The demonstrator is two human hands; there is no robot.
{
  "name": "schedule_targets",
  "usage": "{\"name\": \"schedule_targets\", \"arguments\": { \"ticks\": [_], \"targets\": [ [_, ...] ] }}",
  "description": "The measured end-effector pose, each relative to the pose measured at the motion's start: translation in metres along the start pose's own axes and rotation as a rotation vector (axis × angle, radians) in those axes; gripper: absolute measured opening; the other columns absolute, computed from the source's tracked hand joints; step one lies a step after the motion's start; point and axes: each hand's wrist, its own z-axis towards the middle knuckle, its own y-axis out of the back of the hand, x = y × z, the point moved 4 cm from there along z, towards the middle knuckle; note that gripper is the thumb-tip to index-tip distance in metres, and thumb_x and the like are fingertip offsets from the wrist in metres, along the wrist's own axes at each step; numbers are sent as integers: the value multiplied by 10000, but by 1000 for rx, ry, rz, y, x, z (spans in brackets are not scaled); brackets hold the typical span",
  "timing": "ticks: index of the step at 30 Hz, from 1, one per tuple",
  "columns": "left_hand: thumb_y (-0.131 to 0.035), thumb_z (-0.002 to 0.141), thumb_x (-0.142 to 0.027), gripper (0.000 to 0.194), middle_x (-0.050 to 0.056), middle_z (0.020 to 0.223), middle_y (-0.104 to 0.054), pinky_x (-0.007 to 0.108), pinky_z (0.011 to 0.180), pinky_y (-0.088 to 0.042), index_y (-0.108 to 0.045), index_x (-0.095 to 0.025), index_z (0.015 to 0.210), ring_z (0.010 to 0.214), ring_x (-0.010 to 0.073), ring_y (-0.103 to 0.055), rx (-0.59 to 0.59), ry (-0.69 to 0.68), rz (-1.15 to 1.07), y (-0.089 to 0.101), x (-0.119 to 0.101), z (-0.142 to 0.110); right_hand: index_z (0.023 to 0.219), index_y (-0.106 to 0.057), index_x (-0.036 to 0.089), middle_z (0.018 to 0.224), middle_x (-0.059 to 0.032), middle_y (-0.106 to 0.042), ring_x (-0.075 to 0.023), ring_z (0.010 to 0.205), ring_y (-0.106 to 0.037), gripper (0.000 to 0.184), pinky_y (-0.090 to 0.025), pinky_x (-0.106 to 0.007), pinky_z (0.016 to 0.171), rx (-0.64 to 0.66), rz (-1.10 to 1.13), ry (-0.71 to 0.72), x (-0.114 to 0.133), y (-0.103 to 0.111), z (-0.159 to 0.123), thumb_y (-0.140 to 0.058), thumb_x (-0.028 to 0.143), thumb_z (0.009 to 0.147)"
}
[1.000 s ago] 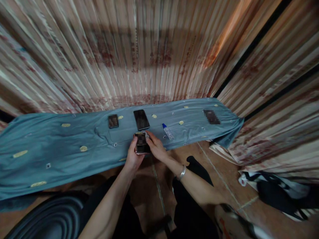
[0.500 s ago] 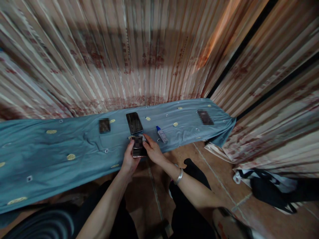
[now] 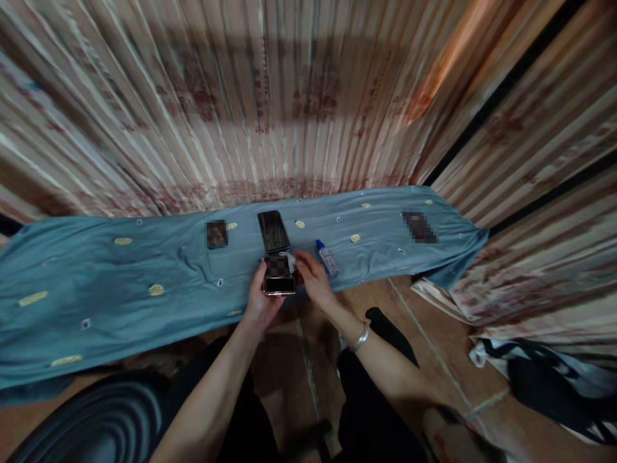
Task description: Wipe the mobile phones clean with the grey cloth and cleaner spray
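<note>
My left hand (image 3: 260, 303) is wrapped round a smartphone (image 3: 280, 286) with a shiny rim, held in front of the bench. Part of its screen is pixelated. At the phone's upper right corner, my right hand (image 3: 312, 278) is closed on a small white cloth (image 3: 290, 260), partly hidden by the fingers. Just beyond the held phone lies a second, black smartphone (image 3: 273, 231), face up. A small clear bottle with a blue cap (image 3: 328, 258) lies to the right of my right hand.
The bench bears a blue-green patterned cloth (image 3: 183, 257). Pixelated dark flat things lie on it at left (image 3: 216, 234) and right (image 3: 420, 227). Pleated curtains (image 3: 289, 96) hang behind. A black round stool (image 3: 96, 424) stands at lower left; dark fabric (image 3: 549, 379) lies at right.
My right hand has drawn slightly away from the phone's face, to its right edge. The phone has tilted in my left hand. The whole view has shifted a little.
</note>
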Motion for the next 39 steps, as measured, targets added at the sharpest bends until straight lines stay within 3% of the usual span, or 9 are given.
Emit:
{"name": "schedule_targets", "arguments": {
  "ticks": [2, 4, 11, 16, 23, 28, 34, 39],
  "targets": [
    [-416, 968, -357, 357, 81, 804, -741, 377, 791, -594, -667, -119, 1051, 710, 198, -704, -6, 27, -13, 1, -3, -1, 1161, -679, 212, 989, -47, -748, -200, 798, -698, 366, -586, -332, 737, 35, 33, -6, -1, -1, 1, -552, 416, 884],
    [-397, 976, -362, 371, 82, 805, -743, 381, 806, -592, -668, -118, 1041, 742, 204, -712, -16, 42, -28, 3, -5, -2, 1130, -702, 219, 917, -31, -750, -190, 736, -684, 362, -578, -319, 704, 71, 21, 26, 1, -3, 0, -585, 439, 867],
    [-425, 965, -382, 351, 67, 823, -743, 370, 745, -591, -669, -137, 1026, 726, 199, -703, -14, 63, 16, 12, -9, -2, 1064, -758, 251, 1120, -27, -752, -220, 1070, -681, 275, -507, -370, 997, 16, -115, 149, 8, -4, 0, -597, 305, 848],
    [-515, 925, -381, 311, 55, 820, -737, 324, 705, -571, -683, -145, 1041, 682, 178, -676, 40, -21, 67, 19, -11, 4, 1019, -779, 240, 1085, -27, -762, -208, 1010, -701, 274, -533, -352, 944, 17, -101, 153, 7, -8, 7, -573, 247, 837],
    [-572, 890, -315, 220, 42, 800, -734, 263, 680, -544, -695, -137, 935, 656, 149, -665, 2, -140, 100, 22, -14, 8, 1033, -776, 266, 1050, 15, -777, -222, 981, -712, 283, -540, -378, 924, 72, -113, 81, 4, -11, 10, -575, 275, 834],
    [-553, 898, -319, 237, 44, 794, -727, 294, 669, -557, -686, -135, 965, 634, 161, -657, -7, -139, 111, 21, -13, 8, 1022, -779, 254, 1013, 9, -782, -231, 966, -715, 297, -538, -387, 919, 81, -59, 82, 2, -12, 9, -562, 298, 824],
    [-504, 932, -334, 258, 54, 771, -716, 349, 751, -579, -662, -132, 963, 748, 206, -697, -49, -112, 67, 20, -13, 7, 996, -787, 212, 933, -14, -786, -222, 867, -710, 311, -551, -359, 834, 69, -17, 61, -4, -10, 10, -584, 338, 797],
    [-512, 937, -355, 286, 50, 752, -713, 323, 731, -563, -683, -126, 925, 737, 198, -695, -54, -174, 45, 22, -20, 9, 946, -788, 225, 875, 6, -780, -192, 807, -696, 263, -543, -311, 774, 78, -22, 25, -8, -15, 4, -614, 331, 780]
  ]
}}
